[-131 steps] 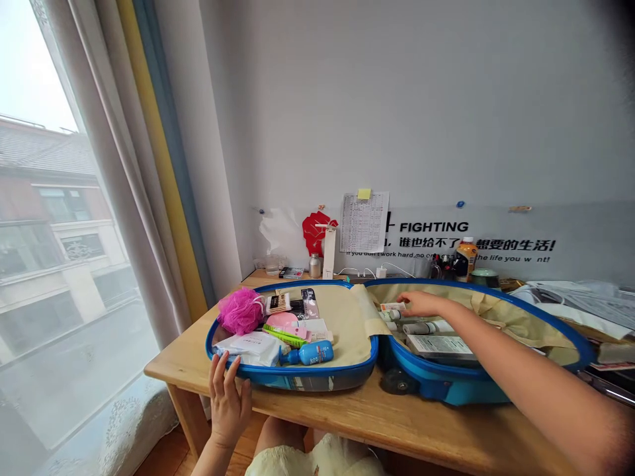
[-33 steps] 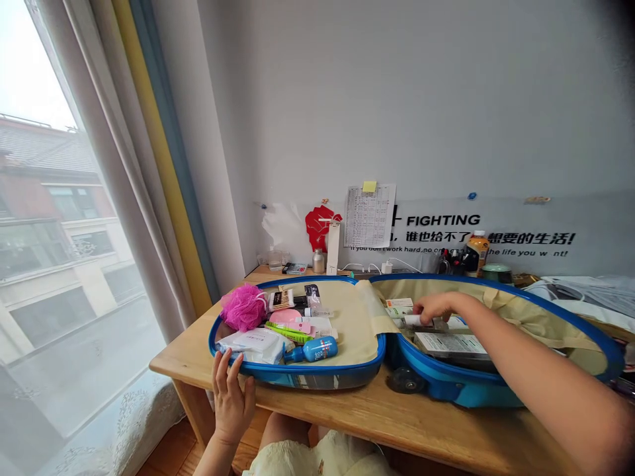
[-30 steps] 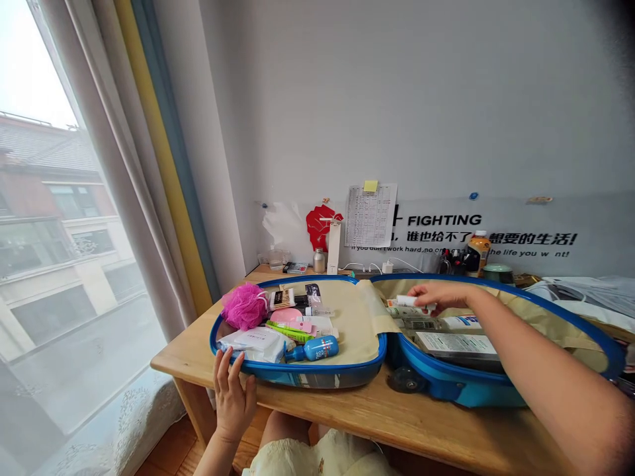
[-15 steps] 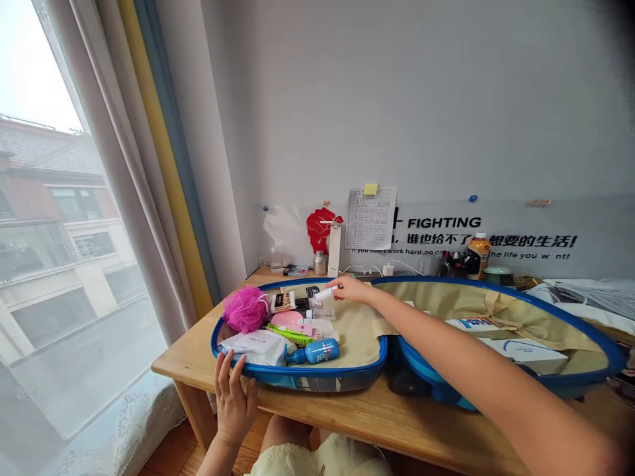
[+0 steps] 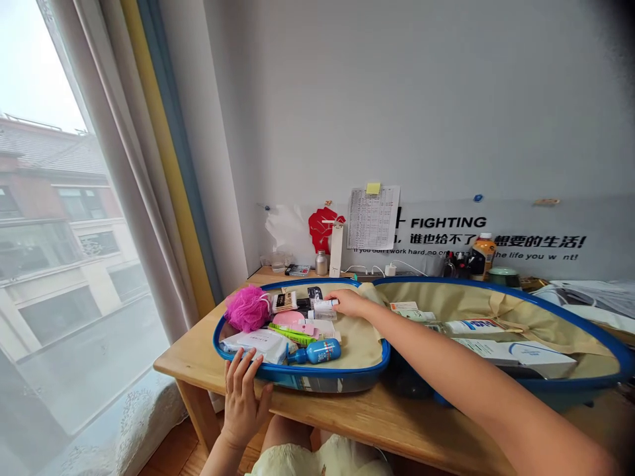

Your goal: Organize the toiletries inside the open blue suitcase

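An open blue suitcase (image 5: pixel 327 378) lies flat on a wooden table (image 5: pixel 387 423). My left hand (image 5: pixel 244 398) rests open against the front rim of its left half. My right hand (image 5: pixel 349 302) reaches across into that left half, its fingers pinched on a small white tube (image 5: pixel 325 304) just above the other toiletries. In that half lie a pink bath pouf (image 5: pixel 247 308), a white wipes pack (image 5: pixel 258 342), a blue bottle (image 5: pixel 317 352) and a green tube (image 5: pixel 290 334). The right half (image 5: pixel 570 390) holds boxes (image 5: pixel 516 349) and tubes.
Curtains (image 5: pixel 163 165) and a large window stand at the left. Along the wall behind the suitcase are a paper sheet (image 5: pixel 372 217), an orange drink bottle (image 5: pixel 483 254), a small metal bottle (image 5: pixel 322 263) and cables. Papers lie at the far right (image 5: pixel 585 297).
My right hand picked a small white tube out of the right half and carried it left, lowering it onto the left half's toiletries. My left hand stayed on the rim.
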### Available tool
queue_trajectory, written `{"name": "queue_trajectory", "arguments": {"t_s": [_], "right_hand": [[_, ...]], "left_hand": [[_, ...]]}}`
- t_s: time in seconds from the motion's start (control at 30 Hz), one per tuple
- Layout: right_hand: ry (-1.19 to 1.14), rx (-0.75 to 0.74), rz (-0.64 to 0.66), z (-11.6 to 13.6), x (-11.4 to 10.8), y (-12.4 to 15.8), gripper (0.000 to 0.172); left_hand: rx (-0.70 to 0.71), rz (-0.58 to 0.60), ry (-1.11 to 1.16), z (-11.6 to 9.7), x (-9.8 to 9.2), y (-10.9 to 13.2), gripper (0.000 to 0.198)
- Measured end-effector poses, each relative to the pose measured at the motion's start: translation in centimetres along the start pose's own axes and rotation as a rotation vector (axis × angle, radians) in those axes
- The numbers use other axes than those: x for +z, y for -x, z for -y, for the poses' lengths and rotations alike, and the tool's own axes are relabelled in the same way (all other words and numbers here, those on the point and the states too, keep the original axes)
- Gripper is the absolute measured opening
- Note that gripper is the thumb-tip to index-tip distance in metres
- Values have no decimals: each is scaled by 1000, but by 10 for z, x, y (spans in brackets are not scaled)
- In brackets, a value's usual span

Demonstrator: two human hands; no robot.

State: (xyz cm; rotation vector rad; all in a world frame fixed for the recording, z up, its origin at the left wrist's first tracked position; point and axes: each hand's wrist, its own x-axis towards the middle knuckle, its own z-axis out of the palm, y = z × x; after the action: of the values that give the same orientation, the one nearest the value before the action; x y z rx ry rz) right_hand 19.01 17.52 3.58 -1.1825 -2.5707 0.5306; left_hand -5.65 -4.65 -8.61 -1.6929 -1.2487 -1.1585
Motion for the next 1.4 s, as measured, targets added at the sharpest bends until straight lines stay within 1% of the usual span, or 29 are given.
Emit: {"name": "queue_trajectory", "arguments": {"t_s": [0.13,0.2,0.23,0.27,0.33,0.4,0.47,0.53,0.6,0.67,0.73,0.83,0.93,1.07,1.17,1.4], "right_hand": [[-22,-28,2,2,7,0,33],[-48,-47,-1,3,5,-1,32],[-63,-54,-10,2,0,-1,32],[-78,-59,-26,0,-7,-2,32],[-106,-51,-82,-10,-29,-1,34],[-119,-9,-149,-28,-59,3,36],[-98,72,-184,-53,-88,14,36],[-44,177,-158,-79,-108,31,34],[26,276,-84,-102,-116,52,33],[99,354,-3,-120,-115,71,30],[165,412,54,-133,-107,86,28],[240,465,98,-144,-95,97,28],[276,494,125,-150,-86,97,29],[283,525,138,-154,-79,92,35],[283,539,137,-155,-78,91,35],[275,535,125,-153,-77,87,36]], "left_hand": [[-6,-27,1,-2,2,-1,49],[-11,-44,4,-2,3,-1,49],[-14,-51,5,-2,3,-1,48],[-16,-56,5,-2,4,0,48],[-14,-61,4,-2,4,0,48],[-8,-63,7,-1,5,2,49],[-4,-67,9,1,6,3,50],[-9,-68,12,3,7,5,49],[-10,-60,13,5,8,6,48],[-6,-54,9,8,9,5,50],[-4,-48,0,10,9,3,57],[-26,-9,-5,14,9,-1,60],[-41,21,3,16,10,-2,61],[-30,-6,16,16,11,0,57],[-33,-25,15,13,12,2,53],[-62,-39,25,7,11,0,53]]}}
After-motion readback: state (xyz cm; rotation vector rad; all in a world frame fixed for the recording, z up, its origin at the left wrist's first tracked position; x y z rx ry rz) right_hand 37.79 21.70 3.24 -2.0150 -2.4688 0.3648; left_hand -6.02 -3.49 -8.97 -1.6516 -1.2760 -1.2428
